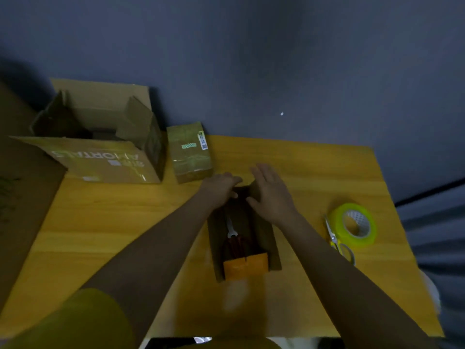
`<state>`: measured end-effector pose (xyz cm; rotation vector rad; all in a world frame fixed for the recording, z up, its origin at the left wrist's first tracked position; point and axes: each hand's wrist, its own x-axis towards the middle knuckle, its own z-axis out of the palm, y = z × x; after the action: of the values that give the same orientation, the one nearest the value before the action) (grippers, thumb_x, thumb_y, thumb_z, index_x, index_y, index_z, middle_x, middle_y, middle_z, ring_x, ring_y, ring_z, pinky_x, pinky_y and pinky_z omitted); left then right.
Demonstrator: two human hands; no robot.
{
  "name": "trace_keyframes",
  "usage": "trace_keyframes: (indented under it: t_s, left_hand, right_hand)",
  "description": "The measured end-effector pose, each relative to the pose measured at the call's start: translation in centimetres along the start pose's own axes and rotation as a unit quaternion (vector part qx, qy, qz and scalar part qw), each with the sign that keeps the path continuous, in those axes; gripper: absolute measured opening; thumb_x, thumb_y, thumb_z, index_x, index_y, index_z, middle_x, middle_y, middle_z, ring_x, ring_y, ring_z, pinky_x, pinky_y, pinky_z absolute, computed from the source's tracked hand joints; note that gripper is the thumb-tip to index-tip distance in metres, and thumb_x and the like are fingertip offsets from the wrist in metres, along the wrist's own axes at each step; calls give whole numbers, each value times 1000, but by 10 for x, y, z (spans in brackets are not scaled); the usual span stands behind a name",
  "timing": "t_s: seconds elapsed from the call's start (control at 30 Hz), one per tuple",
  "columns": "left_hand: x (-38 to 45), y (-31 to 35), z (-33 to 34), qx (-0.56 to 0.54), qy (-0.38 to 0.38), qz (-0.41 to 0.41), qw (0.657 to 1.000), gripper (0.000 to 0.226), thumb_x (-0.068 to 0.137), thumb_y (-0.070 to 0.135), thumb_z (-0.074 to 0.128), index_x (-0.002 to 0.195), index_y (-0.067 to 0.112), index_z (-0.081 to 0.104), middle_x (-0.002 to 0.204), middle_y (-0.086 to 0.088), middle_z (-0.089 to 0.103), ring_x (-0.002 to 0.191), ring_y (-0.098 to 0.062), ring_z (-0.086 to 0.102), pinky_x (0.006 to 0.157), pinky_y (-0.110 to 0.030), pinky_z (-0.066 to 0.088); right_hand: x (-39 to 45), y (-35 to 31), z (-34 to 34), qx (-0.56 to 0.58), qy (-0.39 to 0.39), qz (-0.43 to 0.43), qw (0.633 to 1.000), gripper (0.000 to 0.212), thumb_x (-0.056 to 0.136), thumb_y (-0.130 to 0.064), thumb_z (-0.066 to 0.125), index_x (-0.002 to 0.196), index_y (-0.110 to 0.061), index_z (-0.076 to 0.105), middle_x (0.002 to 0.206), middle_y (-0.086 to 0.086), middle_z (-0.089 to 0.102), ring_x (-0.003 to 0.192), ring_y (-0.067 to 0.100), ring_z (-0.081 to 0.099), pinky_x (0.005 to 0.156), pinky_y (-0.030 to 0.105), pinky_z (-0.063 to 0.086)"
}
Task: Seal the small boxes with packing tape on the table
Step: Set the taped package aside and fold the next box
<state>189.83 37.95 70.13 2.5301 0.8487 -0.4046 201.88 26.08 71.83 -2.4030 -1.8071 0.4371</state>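
Small box [242, 233] lies open mid-table; your left hand [221, 187] curls on its far flap, right hand [270, 195] is flat and spread. Fold both flaps flush before fetching the tape roll [354, 225].

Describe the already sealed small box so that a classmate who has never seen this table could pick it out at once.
Start at the large open carton on the table's far left corner. Directly right of it stands the sealed small box. Unlike the open box under the hands, it is closed, glossy with tape and labelled.
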Motion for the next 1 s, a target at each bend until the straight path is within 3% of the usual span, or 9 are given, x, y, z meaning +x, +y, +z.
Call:
trace_keyframes:
  t_s: [0.13,0.27,0.53,0.63,0.7,0.77,0.83,0.9,1.0]
  left_hand:
    - [-10,-15,1,-46,29,-56,997,55,91,31,63,141,17,44,140,-8,50,126,-26,48,97,-36,44]
    - [-13,-15,6,-54,39,-64,996,38,94,32,58,130,22,56,126,-3,62,116,-23,56,86,-34,47]
    - [-7,-17,17,-3,85,-28,996,30,100,33,42,121,33,64,112,-1,68,103,-22,61,75,-29,43]
    - [-7,-21,21,3,66,-24,998,29,98,31,45,122,32,63,110,-2,67,102,-23,61,75,-30,44]
    - [-7,-26,24,-10,46,-13,999,29,94,30,52,121,29,61,109,-3,67,103,-25,60,78,-34,49]
    - [-7,-35,26,-42,11,10,999,42,85,32,65,126,25,58,115,-2,65,109,-26,57,88,-38,47]
    - [-8,-41,26,-25,-33,24,999,67,81,43,69,142,26,44,135,1,55,123,-25,46,101,-42,37]
    - [-10,-41,25,5,-47,17,999,72,86,49,63,148,29,32,147,4,43,132,-25,36,107,-42,30]
    - [-15,-35,25,2,-13,8,1000,63,92,39,59,148,30,31,147,4,43,130,-24,37,104,-38,35]
  right_hand:
    - [39,0,3,-68,-23,-118,990,75,89,-37,65,151,-18,28,158,4,24,147,21,13,118,37,-2]
    - [57,-1,14,-86,-63,-166,980,26,88,-25,61,112,-17,68,107,3,69,104,23,60,89,32,38]
    - [41,4,36,-57,74,-196,976,32,85,-27,45,78,-21,75,67,-4,69,62,16,65,79,32,53]
    - [39,2,39,-91,73,-197,973,11,78,-21,64,78,-17,75,64,-1,68,57,16,64,78,32,55]
    - [30,-4,40,-135,50,-204,968,22,70,-20,78,90,-11,75,74,4,71,65,17,66,73,29,55]
    - [15,-12,39,-161,-23,-177,971,49,86,-29,65,125,0,61,118,15,66,106,24,63,82,30,53]
    - [4,-14,40,-172,-135,-140,966,62,103,-34,35,150,4,21,156,19,24,144,29,24,107,37,37]
    - [-1,-20,40,-180,-191,-109,959,64,105,-34,27,152,1,3,161,15,-1,149,27,3,115,39,27]
    - [4,-21,37,-98,-142,-97,980,51,101,-22,41,147,-1,30,155,14,22,140,30,25,102,37,38]
